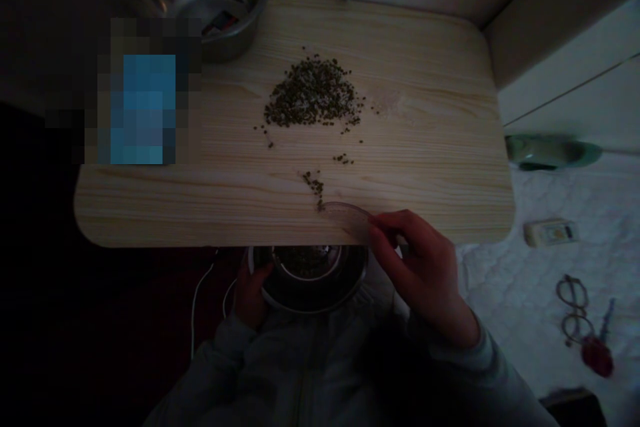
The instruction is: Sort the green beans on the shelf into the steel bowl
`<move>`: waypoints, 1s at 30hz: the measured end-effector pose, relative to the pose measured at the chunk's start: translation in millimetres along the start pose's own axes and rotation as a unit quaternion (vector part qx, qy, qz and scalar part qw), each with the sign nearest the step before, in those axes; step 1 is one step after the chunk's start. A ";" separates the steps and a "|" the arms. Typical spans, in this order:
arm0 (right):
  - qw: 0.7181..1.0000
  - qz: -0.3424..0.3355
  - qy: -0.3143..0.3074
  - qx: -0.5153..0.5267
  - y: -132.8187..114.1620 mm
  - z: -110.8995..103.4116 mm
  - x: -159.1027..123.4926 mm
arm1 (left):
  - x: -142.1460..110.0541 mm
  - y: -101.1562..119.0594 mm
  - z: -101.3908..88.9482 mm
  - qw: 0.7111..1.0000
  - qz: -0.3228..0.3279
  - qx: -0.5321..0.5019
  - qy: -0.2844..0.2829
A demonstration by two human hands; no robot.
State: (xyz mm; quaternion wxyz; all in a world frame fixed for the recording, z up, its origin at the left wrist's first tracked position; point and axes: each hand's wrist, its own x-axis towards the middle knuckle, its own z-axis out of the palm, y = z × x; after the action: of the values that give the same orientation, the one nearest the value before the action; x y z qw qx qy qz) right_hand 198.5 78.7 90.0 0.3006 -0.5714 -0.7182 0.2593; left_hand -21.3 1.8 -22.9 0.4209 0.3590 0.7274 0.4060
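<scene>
On the light wooden table a pile of small green beans mixed with white grains (315, 95) lies near the middle. A few beans (315, 183) trail from it toward the front edge. My right hand (420, 260) is closed on a thin, clear plastic piece (345, 215) with a curved rim; its far end touches the last beans. Below the table edge, my left hand (254, 293) grips the left side of a metal bowl (320, 300). Dark grains show inside the bowl, but the table hides its far part.
A large steel bowl (235, 40) stands at the back left of the wooden table (430, 113), beside a pixelated blue patch (145, 107). On the white bedding to the right lie a green bottle-like thing (550, 150), a pale remote (550, 232) and glasses (575, 310).
</scene>
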 end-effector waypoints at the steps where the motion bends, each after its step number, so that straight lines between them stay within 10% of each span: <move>1: 1.000 0.001 0.004 -0.003 -0.3 -0.5 -1.2 | 0.4 2.3 1.3 1.000 -0.007 -0.010 -0.002; 30: 0.996 -0.091 -0.006 -0.014 3.1 -4.6 -6.3 | 0.1 -11.2 -0.7 1.000 -0.006 -0.012 0.008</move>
State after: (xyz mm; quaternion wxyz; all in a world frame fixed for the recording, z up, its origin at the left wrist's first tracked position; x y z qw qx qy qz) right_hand 205.0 73.3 90.1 0.3107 -0.5059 -0.7728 0.2243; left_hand -23.9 -3.0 -32.7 0.4223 0.3462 0.7280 0.4146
